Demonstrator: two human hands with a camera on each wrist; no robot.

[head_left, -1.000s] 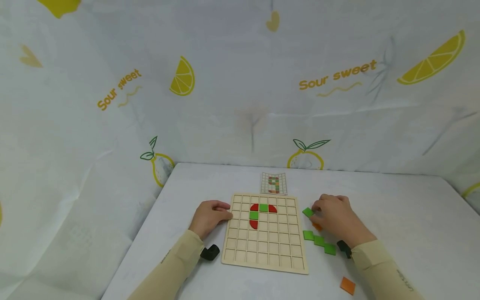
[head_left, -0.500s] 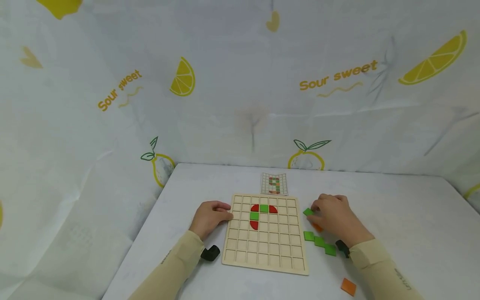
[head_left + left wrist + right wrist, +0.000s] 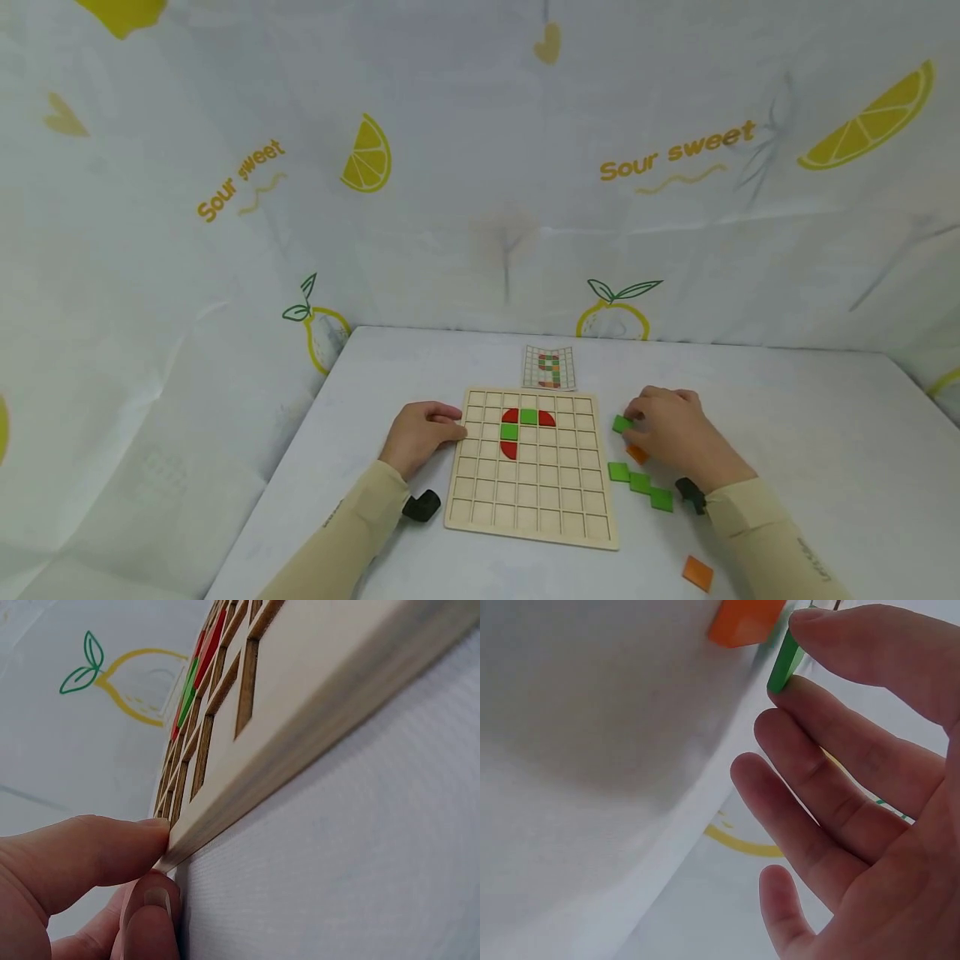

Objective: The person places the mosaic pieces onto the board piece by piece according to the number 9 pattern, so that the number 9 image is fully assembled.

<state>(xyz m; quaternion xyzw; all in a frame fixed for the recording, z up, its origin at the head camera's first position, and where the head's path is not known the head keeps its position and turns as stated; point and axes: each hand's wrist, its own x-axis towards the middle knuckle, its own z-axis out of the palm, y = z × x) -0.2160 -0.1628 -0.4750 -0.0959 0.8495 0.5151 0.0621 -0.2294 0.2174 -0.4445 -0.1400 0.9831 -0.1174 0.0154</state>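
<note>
A pale wooden grid board (image 3: 538, 492) lies on the table with red quarter-round tiles (image 3: 547, 418) and green square tiles (image 3: 528, 417) set in its upper cells. My left hand (image 3: 422, 437) pinches the board's left edge, thumb on top and a fingertip at the underside, as the left wrist view shows. To the right of the board, my right hand (image 3: 671, 429) pinches a green square tile (image 3: 784, 664) between thumb and index finger; the other fingers are spread apart. An orange tile (image 3: 637, 453) lies partly hidden under that hand.
Several green tiles (image 3: 640, 483) lie along the board's right side. Another orange tile (image 3: 697, 573) is nearer the front. Behind the board is a pattern card (image 3: 548, 368). A printed cloth (image 3: 480, 192) hangs beyond the table's back edge.
The green tile at my right fingertips has shifted very slightly to the right, and more of the orange tile shows beneath. My left hand and the board stay put.
</note>
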